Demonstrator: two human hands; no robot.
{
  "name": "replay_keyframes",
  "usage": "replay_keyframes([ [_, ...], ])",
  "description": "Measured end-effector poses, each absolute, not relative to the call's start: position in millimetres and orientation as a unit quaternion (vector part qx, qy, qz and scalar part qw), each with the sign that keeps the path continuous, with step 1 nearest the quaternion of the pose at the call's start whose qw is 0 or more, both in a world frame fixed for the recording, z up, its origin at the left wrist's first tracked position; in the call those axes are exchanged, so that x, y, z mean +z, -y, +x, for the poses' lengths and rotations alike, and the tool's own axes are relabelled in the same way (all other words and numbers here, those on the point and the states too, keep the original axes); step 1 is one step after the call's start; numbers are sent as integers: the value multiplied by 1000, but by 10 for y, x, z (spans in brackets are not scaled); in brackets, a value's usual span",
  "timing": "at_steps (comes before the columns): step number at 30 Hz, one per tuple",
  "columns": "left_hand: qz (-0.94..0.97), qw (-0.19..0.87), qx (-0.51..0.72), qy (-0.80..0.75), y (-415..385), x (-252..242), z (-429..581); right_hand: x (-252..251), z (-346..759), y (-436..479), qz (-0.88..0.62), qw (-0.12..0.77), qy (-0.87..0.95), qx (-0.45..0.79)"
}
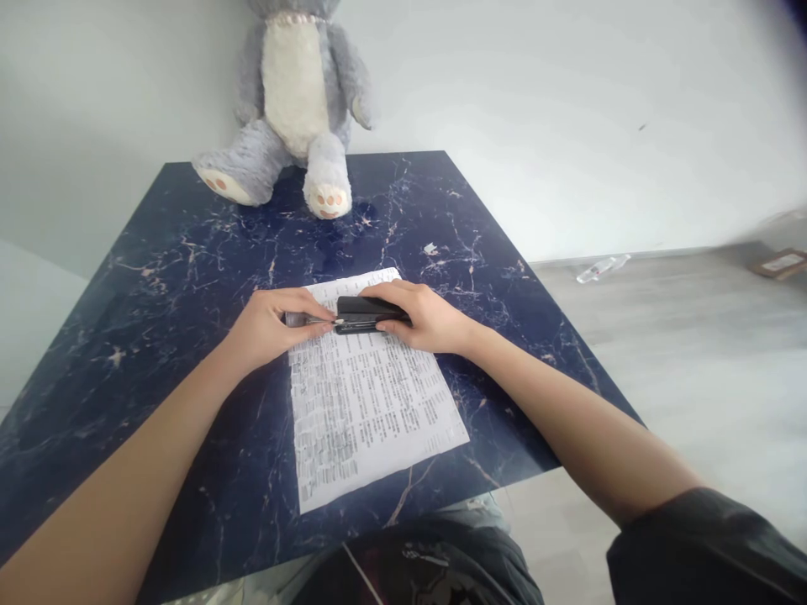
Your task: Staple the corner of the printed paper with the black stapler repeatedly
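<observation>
1. A black, oblong, hard-looking object (362, 318) is held over white printed paper (378, 403).
2. It is clasped by the half-curled right hand (429, 319); a slim, pale-tipped item (339, 321) is pinched by the nearly closed left hand (271, 323).
3. Light, stiff handling is expected; its long sides are best gripped.

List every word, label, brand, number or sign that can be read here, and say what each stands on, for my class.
No text can be read with certainty.
Printed sheet: many lines of print, too small and blurred to read.
Black object between the hands: no lettering can be made out.
Brown box on the floor: a pale patch, too blurred to read.
</observation>
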State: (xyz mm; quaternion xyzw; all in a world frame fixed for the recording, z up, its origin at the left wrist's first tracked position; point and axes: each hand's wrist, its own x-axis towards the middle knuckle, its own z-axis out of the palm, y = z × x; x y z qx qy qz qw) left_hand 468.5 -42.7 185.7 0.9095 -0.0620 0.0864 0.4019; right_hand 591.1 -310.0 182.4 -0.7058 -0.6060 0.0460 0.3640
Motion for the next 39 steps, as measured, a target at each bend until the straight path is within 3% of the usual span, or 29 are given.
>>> replay_keyframes([
  [15,888,448,98,36,435,1856,4697,1835,5918,3097,-708,352,611,39],
  [39,900,419,47,110,310,1861,4666,1828,6012,3128,-712,359,602,45],
])
